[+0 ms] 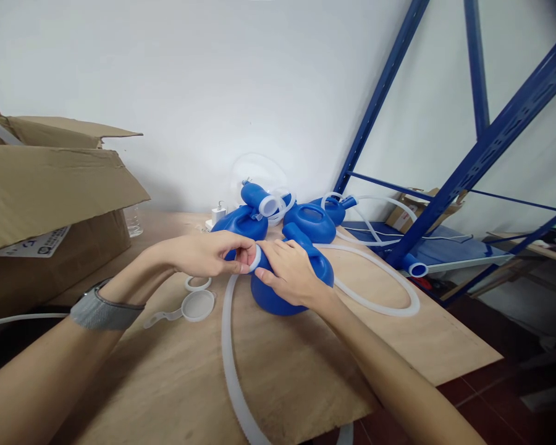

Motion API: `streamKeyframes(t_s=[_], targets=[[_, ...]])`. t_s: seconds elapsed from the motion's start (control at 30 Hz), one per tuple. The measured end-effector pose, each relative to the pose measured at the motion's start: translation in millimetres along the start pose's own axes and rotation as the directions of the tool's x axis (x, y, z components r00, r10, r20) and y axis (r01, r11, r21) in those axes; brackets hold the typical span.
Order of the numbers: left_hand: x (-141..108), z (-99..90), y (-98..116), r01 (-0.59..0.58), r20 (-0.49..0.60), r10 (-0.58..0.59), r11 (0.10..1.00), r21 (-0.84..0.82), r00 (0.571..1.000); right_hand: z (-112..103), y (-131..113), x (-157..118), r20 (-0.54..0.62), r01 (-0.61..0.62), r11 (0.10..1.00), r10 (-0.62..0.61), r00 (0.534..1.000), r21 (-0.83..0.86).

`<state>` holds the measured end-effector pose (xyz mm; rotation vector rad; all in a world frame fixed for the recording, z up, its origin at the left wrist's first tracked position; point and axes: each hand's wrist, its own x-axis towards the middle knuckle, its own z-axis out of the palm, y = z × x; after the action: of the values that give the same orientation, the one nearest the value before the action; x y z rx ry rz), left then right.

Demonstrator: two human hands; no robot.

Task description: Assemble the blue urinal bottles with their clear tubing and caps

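A blue plastic urinal bottle [275, 301] lies on the wooden table, its neck pointing left. My right hand [290, 269] is closed around that neck, thumb toward me. At the bottle's mouth, the fingers and thumb of my left hand [213, 253] pinch a white ring [256, 258]; whether it is fully seated there is hidden by the fingers. Left of the bottle lie a loose white ring [189, 287] and a translucent cap with a strap [198, 305]. A whitish ribbed hose [229, 352] runs from beneath my hands toward the table's front edge.
More blue bottles [308, 222] with coiled hoses crowd the back, one with its white-rimmed mouth [269, 206] facing me. A small pump bottle [219, 212] stands by the wall. An open cardboard box [55, 185] fills the left. A blue metal rack [445, 204] borders the right.
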<state>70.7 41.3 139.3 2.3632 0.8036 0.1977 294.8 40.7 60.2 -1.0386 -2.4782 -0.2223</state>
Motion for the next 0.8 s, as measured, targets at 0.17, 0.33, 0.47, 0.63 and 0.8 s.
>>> streamKeyframes(t_s=[0.17, 0.33, 0.47, 0.63, 0.8], targets=[[-0.2, 0.4, -0.6, -0.001, 0.007, 0.001, 1.0, 0.005, 1.0, -0.4, -0.3, 0.3, 0.005, -0.011, 1.0, 0.011, 1.0, -0.002], [-0.2, 0.5, -0.9, 0.001, 0.009, -0.001, 1.0, 0.005, 1.0, 1.0, 0.3, 0.1, -0.01, 0.001, 1.0, -0.001, 1.0, 0.008], [-0.6, 0.5, -1.0, 0.013, 0.001, -0.013, 1.0, 0.006, 1.0, 0.8, -0.6, 0.6, -0.007, -0.018, 1.0, 0.018, 1.0, 0.006], [-1.4, 1.0, -0.8, 0.029, -0.011, -0.028, 0.999, 0.03, 1.0, 0.4, -1.3, 0.8, -0.017, -0.016, 1.0, 0.016, 1.0, 0.008], [-1.8, 1.3, 0.2, 0.047, -0.008, -0.047, 0.999, 0.014, 0.999, 0.9, -0.8, -0.1, -0.036, 0.002, 1.0, -0.002, 0.999, 0.006]])
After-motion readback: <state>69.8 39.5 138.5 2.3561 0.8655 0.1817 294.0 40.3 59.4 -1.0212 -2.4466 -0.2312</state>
